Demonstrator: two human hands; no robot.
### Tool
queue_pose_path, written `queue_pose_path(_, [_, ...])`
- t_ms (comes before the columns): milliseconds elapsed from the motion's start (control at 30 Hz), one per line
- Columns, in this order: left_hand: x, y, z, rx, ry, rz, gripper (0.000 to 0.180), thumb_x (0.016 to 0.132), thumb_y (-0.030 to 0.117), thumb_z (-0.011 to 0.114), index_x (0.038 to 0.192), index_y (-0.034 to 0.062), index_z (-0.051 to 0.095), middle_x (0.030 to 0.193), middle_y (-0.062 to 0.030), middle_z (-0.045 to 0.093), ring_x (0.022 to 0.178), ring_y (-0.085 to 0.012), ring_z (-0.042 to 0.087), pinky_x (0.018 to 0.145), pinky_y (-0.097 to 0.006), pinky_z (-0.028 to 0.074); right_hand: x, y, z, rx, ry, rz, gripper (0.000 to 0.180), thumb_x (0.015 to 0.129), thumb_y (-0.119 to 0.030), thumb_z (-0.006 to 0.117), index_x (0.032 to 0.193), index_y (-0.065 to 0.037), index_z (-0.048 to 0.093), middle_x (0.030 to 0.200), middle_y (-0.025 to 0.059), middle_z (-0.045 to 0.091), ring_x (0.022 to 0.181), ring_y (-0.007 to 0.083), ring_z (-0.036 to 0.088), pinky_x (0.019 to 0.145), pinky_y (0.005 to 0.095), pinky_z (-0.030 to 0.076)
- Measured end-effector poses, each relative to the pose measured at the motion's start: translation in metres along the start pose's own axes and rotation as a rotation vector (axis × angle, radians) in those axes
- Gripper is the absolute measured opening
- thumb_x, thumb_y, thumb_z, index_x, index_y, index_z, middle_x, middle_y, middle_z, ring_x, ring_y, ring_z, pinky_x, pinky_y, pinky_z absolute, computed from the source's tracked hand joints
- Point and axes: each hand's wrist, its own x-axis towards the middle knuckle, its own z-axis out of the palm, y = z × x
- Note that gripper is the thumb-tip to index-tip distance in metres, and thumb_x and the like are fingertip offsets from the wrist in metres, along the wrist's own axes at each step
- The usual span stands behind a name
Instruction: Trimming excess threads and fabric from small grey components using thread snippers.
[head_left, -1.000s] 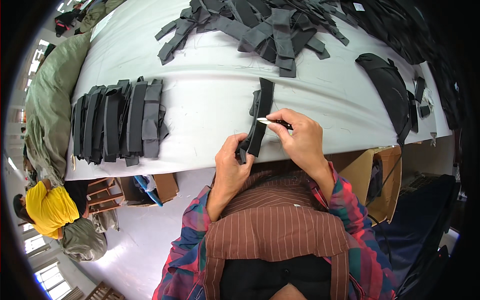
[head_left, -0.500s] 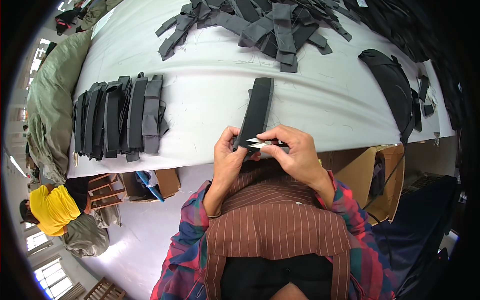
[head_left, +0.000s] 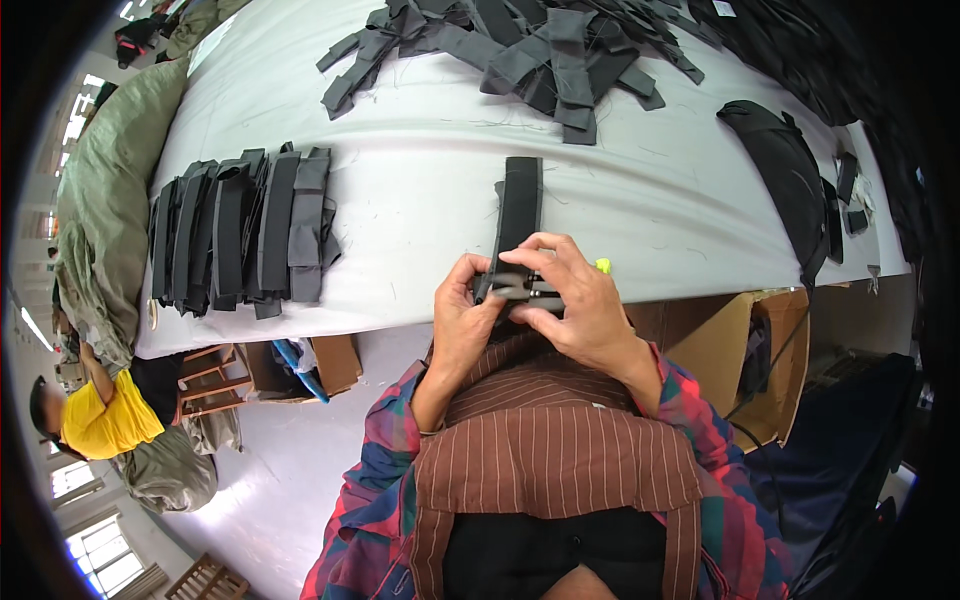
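A dark grey fabric strip [head_left: 521, 200] lies at the table's front edge, its far end pointing away from me. My left hand [head_left: 460, 330] is closed on its near end, thumb on top. My right hand [head_left: 590, 315] holds a small pair of thread snips [head_left: 517, 288] between thumb and fingers. The blades are smeared by motion and sit over the strip's near end, close to my left thumb. Whether they touch the cloth I cannot tell.
Stacked dark strips [head_left: 240, 230] stand in a row on the left of the white-covered table [head_left: 410, 200]. A loose heap of strips [head_left: 565, 70] lies at the back. To the right are a black curved piece [head_left: 775, 170] and a cardboard box [head_left: 720, 320]. A co-worker in yellow sits far left.
My right hand has shifted slightly up and left, its fingers lifted wider around the snips, whose blades now blur. The strip has swung a little straighter. The co-worker has raised an arm.
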Motion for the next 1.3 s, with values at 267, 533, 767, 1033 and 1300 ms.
queue_pose_path(267, [-0.008, 0.029, -0.007, -0.17, -0.172, -0.211, 0.017, 0.092, 0.003, 0.055, 0.108, -0.003, 0.053, 0.099, -0.0109, 0.063, 0.086, -0.017, 0.065, 0.069, -0.027, 0.055, 0.009, 0.013, -0.015, 0.156, 0.191, 0.032, 0.008, 0.083, -0.001, 0.061, 0.09, -0.004, 0.062, 0.082, 0.0054, 0.064, 0.057, 0.0149, 0.057, 0.053, 0.0272, 0.045])
queue_pose_path(533, [-0.009, 0.075, -0.011, 0.826, -0.168, 0.638, 0.027, 0.081, 0.019, 0.066, 0.1, 0.0018, 0.061, 0.131, -0.0245, 0.046, 0.13, -0.0391, 0.037, 0.109, -0.054, 0.011, 0.019, -0.019, -0.049, 1.244, -0.039, 0.561, 0.006, 0.092, -0.013, 0.058, 0.089, -0.008, 0.057, 0.068, -0.0091, 0.043, 0.052, 0.0, 0.032, 0.047, 0.0184, 0.025])
queue_pose_path(767, [-0.011, 0.041, -0.012, 0.213, -0.199, 0.065, 0.013, 0.091, 0.011, 0.056, 0.096, -0.0008, 0.059, 0.088, -0.0011, 0.052, 0.081, -0.0069, 0.048, 0.073, -0.022, 0.041, 0.027, 0.027, -0.031, 0.64, 0.125, 0.339, 0.014, 0.089, -0.013, 0.063, 0.1, -0.007, 0.057, 0.074, -0.0054, 0.051, 0.062, 0.0047, 0.045, 0.055, 0.0211, 0.037])
queue_pose_path(1033, [-0.008, 0.039, -0.009, 0.034, -0.078, -0.053, 0.015, 0.093, 0.013, 0.056, 0.099, -0.0003, 0.06, 0.089, 0.0016, 0.056, 0.079, -0.0044, 0.05, 0.072, -0.019, 0.042, 0.005, 0.002, -0.028, -0.253, 0.13, -0.109, 0.025, 0.077, -0.015, 0.071, 0.101, -0.011, 0.064, 0.081, 0.0021, 0.061, 0.071, 0.0185, 0.056, 0.065, 0.0312, 0.038])
queue_pose_path(1300, [-0.007, 0.041, -0.01, -0.05, -0.072, -0.091, 0.017, 0.092, 0.013, 0.057, 0.103, 0.0004, 0.06, 0.09, 0.0016, 0.059, 0.081, -0.0037, 0.051, 0.073, -0.019, 0.043, 0.004, 0.005, -0.015, -0.444, 0.244, -0.221, 0.025, 0.071, -0.017, 0.073, 0.095, -0.014, 0.067, 0.074, -0.0001, 0.057, 0.065, 0.0203, 0.052, 0.059, 0.0332, 0.032])
